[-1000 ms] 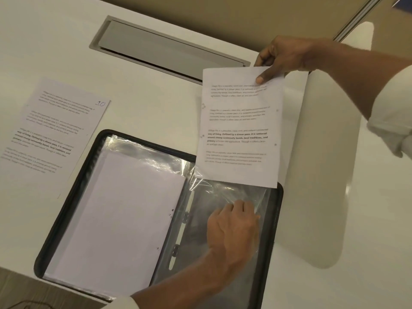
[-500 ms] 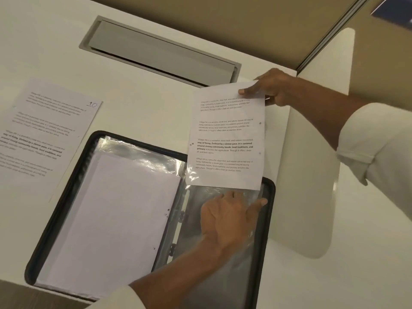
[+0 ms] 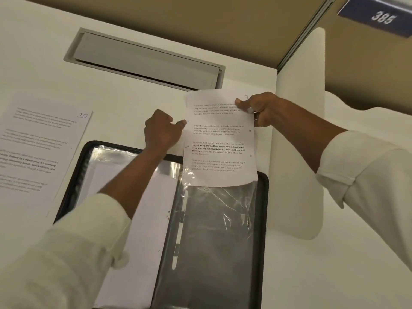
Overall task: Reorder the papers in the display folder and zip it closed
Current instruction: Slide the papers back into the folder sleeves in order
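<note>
Two pinches hold the sheet point(image 3: 219, 141): left hand point(image 3: 161, 130) at side, right hand point(image 3: 260, 109) at top.

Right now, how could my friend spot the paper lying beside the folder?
Find the black folder open on the white table. Just left of it a printed sheet lies flat. Unlike the held sheet, it is untouched and has 10 handwritten in its top corner.

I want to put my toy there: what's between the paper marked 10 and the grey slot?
Nothing: in the head view only bare white table lies between the paper marked 10 and the grey slot.
</note>
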`<state>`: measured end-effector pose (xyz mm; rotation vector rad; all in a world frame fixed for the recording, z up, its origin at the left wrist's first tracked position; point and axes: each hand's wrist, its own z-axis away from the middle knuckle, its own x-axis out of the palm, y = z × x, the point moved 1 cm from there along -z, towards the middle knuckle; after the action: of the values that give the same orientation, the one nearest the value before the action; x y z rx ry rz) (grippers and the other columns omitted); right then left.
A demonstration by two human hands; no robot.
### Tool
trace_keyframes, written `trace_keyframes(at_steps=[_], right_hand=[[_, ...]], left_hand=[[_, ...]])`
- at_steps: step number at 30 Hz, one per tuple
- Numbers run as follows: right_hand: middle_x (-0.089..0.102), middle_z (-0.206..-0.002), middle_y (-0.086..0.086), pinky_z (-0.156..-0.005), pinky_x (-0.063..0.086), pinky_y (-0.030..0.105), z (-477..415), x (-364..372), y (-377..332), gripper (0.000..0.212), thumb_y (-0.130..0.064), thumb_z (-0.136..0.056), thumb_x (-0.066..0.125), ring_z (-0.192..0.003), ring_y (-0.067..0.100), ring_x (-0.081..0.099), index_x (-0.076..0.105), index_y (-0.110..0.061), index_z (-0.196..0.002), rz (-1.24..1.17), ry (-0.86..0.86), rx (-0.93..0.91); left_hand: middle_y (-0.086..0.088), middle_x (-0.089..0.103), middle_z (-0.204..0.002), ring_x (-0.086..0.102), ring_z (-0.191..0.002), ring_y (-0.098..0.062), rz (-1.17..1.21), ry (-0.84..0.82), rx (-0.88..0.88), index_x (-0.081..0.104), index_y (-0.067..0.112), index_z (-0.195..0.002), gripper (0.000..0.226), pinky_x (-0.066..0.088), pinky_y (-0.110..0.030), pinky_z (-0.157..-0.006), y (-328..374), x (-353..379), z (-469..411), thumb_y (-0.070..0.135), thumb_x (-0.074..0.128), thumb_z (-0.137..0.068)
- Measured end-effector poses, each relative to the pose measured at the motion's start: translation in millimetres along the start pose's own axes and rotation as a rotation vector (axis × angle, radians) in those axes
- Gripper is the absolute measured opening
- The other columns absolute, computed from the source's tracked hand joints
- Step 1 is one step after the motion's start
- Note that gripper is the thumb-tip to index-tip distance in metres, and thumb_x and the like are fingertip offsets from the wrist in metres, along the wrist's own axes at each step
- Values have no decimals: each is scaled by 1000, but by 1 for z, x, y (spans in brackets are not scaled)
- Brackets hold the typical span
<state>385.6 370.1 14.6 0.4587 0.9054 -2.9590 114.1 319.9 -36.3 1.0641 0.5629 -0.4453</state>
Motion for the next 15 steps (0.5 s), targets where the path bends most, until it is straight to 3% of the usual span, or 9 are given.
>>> trace_keyframes(at_steps=[2, 5, 9, 11, 13, 15], right_hand=[[76, -107, 9, -79, 64, 48, 7, 0, 2, 39, -19, -87, 84, -84, 26, 75, 64, -4, -117, -48, 1, -1], [78, -109, 10, -88, 62, 53, 13, -2, 3, 41, -19, -88, 84, -88, 28, 76, 63, -5, -120, -130, -7, 9], [75, -114, 13, -84, 64, 47, 20, -8, 4, 33, -14, -83, 87, -93, 28, 74, 60, -5, -100, -271, -2, -50], [74, -111, 14, -84, 63, 47, 25, -9, 6, 29, -11, -85, 85, -90, 27, 73, 58, -6, -94, -313, -4, -78], [76, -107, 14, -83, 63, 48, 27, -9, 10, 29, -10, -86, 85, -88, 28, 75, 60, -3, -100, -337, -13, -87], [78, -106, 16, -86, 63, 52, 29, -11, 14, 43, -13, -84, 87, -90, 29, 77, 63, 2, -117, -324, -10, -100]], left_hand=[[0, 72, -112, 71, -107, -23, 79, -47, -19, 66, 15, -106, 44, 58, -45, -98, 5, -1, -9, 46, 87, -84], [-11, 77, -100, 78, -82, -24, 223, -132, -55, 58, 16, -85, 40, 65, -47, -87, 12, 0, -13, 33, 93, -81], [-14, 80, -95, 79, -74, -22, 314, -238, -79, 68, 5, -99, 40, 64, -32, -64, 15, 2, -14, 22, 96, -78], [-14, 80, -94, 79, -75, -22, 330, -269, -98, 70, 2, -104, 45, 63, -30, -62, 13, 4, -16, 19, 99, -73], [-12, 80, -96, 75, -76, -22, 320, -304, -96, 72, 3, -103, 45, 64, -31, -67, 11, 6, -19, 18, 100, -71], [-11, 80, -98, 72, -78, -20, 295, -337, -79, 74, 2, -102, 40, 62, -31, -68, 9, 6, -21, 16, 98, -73]])
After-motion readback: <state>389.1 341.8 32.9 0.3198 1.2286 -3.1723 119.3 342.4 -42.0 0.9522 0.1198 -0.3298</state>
